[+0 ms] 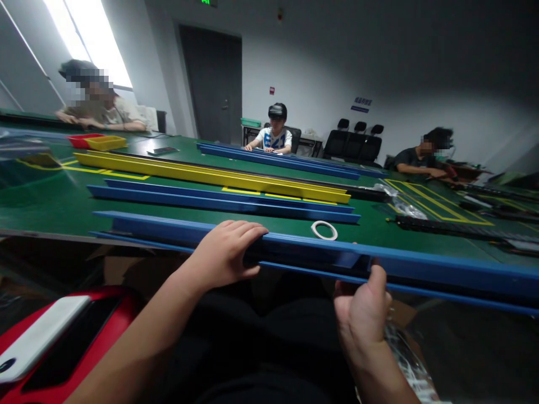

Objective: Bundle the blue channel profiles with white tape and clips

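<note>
A long blue channel-shaped rail [303, 249] lies across in front of me at the near edge of the green table, its right end running out of view. My left hand [229, 247] grips it from above, fingers over the top edge and thumb on the near side. Farther right, my right hand [364, 300] holds the same rail from below, thumb up against its near face and the other fingers mostly hidden underneath. A dark strip runs inside the rail's channel. Just beyond the rail lies a white ring-shaped roll of tape [324, 230].
Blue rails [227, 203] and a long yellow rail [210, 177] lie farther back on the green table [50, 210]. Red and yellow trays [107, 143] sit at left. Dark strips [455, 227] lie at right. Three people sit around the table. A red stool [126, 306] stands lower left.
</note>
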Action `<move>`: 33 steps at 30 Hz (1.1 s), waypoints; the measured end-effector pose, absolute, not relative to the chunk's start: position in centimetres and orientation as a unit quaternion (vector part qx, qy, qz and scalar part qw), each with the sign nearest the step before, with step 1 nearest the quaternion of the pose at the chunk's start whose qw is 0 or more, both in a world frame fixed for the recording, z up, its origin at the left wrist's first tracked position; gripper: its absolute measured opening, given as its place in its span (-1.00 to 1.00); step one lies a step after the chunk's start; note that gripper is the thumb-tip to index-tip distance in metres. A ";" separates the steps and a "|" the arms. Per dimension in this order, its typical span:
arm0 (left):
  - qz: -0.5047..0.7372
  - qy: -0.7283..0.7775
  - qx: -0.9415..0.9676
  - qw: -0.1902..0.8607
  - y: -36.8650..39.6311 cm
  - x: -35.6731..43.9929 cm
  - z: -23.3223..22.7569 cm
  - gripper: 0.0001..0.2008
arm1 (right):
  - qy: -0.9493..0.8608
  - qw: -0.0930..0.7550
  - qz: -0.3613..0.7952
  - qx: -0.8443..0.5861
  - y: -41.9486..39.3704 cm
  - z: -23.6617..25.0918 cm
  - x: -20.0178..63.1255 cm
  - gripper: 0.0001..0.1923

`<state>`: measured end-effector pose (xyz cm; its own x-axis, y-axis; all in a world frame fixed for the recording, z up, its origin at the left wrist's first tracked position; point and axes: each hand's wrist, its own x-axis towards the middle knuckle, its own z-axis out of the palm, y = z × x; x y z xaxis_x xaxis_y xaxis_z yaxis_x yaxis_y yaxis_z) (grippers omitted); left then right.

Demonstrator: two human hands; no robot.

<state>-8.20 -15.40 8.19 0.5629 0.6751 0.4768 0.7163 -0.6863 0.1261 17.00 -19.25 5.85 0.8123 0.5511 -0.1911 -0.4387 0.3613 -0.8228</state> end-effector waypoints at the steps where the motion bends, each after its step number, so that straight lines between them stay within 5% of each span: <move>1: -0.256 -0.402 -0.878 0.044 -15.3 -8.5 7.8 -0.38 | -0.060 0.821 0.304 -0.480 -19.2 5.6 16.9 -0.66; 14: -0.193 -0.492 -0.848 0.026 -12.8 -11.0 4.0 -0.40 | -0.162 0.782 0.437 -0.414 -15.9 -1.9 16.9 -0.53; 33: -0.118 -0.542 -0.831 -0.043 -8.8 -12.7 3.4 -0.24 | -0.226 0.651 0.505 -0.519 -14.0 -3.9 18.0 -0.47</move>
<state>-12.68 -8.79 3.41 0.3855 0.9106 0.1487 0.8902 -0.4095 0.1998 17.95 -13.95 -3.90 0.3880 0.8926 -0.2296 -0.4226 -0.0491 -0.9050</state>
